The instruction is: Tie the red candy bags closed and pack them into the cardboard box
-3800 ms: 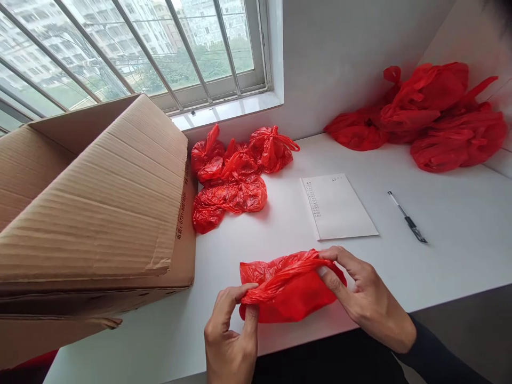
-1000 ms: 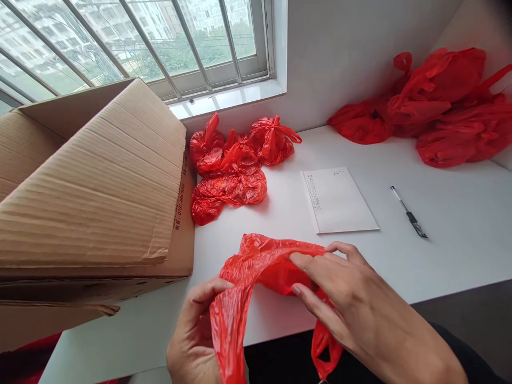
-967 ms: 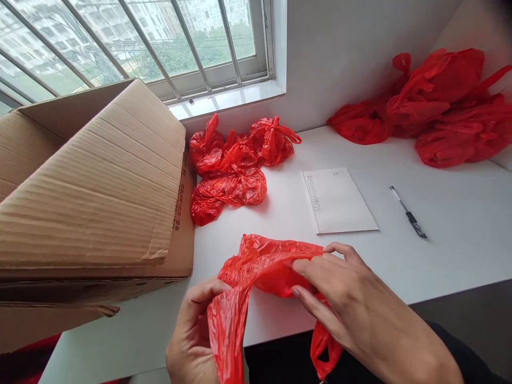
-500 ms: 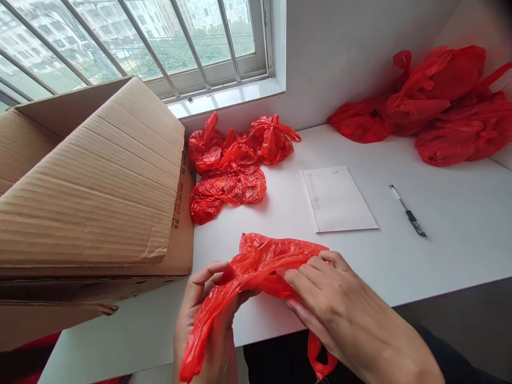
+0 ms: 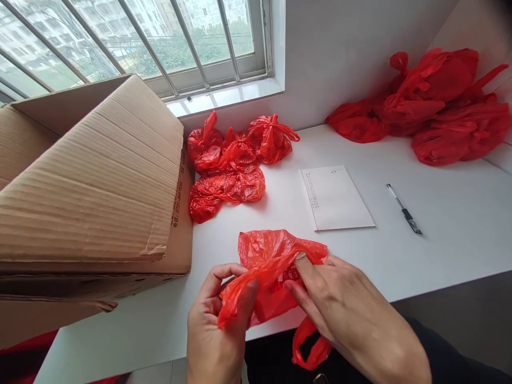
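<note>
The red bag (image 5: 266, 250) sits at the near edge of the bench (image 5: 440, 224), between the two hands, partly over the edge. The left hand (image 5: 222, 320) has its grip closed on a gathered fold of the bag's film. The right hand (image 5: 340, 304) has its fingers at the bag's opening; whether they are pinching anything cannot be told. A printed dark-red item (image 5: 290, 274) shows in the opening, beside the right fingers. The main risk, I judge, is the film tearing — it looks thin and creased, and a pull from both sides could split it. The loop handle (image 5: 319, 352) hangs below the bench edge, so it might catch on clothing and drag the bag off. If the left grip slipped, the opening could fall shut over the item. The notebook (image 5: 338, 197) and pen (image 5: 405, 209) lie well clear beyond.
</note>
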{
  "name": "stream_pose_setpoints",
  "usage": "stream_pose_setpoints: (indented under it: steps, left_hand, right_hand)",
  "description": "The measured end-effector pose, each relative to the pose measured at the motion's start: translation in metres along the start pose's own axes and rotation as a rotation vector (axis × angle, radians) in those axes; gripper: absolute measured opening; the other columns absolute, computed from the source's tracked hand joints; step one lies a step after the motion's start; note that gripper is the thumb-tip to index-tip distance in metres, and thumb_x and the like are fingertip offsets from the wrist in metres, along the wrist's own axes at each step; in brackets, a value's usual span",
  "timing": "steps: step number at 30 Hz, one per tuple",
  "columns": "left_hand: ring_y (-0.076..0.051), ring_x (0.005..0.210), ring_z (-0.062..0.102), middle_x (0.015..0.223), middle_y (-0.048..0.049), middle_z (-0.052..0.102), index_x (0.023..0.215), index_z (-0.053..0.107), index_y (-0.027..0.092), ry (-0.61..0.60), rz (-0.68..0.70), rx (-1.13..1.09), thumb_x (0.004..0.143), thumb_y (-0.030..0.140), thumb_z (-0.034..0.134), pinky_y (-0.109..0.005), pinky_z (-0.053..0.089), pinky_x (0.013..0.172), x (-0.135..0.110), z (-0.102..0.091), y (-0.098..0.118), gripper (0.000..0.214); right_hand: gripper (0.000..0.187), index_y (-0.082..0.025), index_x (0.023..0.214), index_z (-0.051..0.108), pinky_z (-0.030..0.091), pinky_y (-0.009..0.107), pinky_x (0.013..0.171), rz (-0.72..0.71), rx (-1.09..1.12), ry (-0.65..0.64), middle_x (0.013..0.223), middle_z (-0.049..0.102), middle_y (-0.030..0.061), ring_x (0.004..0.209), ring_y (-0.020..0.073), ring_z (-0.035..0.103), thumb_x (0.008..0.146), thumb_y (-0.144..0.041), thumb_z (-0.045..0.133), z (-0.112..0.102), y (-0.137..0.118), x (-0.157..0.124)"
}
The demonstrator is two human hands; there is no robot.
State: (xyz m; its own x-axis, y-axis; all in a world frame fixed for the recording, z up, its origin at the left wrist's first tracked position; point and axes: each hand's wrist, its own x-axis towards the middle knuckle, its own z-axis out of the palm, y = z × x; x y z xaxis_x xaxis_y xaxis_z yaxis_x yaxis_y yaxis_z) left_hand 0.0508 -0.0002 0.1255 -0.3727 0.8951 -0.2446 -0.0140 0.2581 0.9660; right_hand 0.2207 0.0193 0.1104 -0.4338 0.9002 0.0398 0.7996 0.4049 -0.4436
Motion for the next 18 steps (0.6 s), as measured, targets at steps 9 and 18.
stream_pose_setpoints:
  steps: [9, 18]
  left_hand:
    - [-0.02, 0.086, 0.067, 0.09, -0.0033, 0.072, 0.084, 0.075, 0.023, 0.025, 0.152, 0.02, 0.084, 0.049, 0.072, -0.027, 0.056, 0.079, -0.003, 0.005, -0.008, 0.027]
    - [-0.02, 0.062, 0.059, 0.068, -0.0052, 0.064, 0.07, 0.072, 0.023, -0.107, 0.144, -0.218, 0.082, 0.053, 0.07, -0.032, 0.055, 0.056, 0.004, -0.002, -0.009, 0.032]
  right_hand:
    - [0.027, -0.017, 0.117, 0.054, 0.051, 0.031, 0.069, -0.229, 0.381, 0.215, 0.094, 0.067, 0.0031, 0.082, 0.0177, 0.065, 0.097, -0.005, 0.041, -0.013, -0.012, 0.001]
    - [0.023, -0.018, 0.07, 0.054, 0.031, 0.027, 0.049, -0.033, 0.031, -0.342, 0.062, 0.057, -0.0035, 0.052, 0.0124, 0.051, 0.07, 0.001, 0.067, 0.0, 0.007, 0.027]
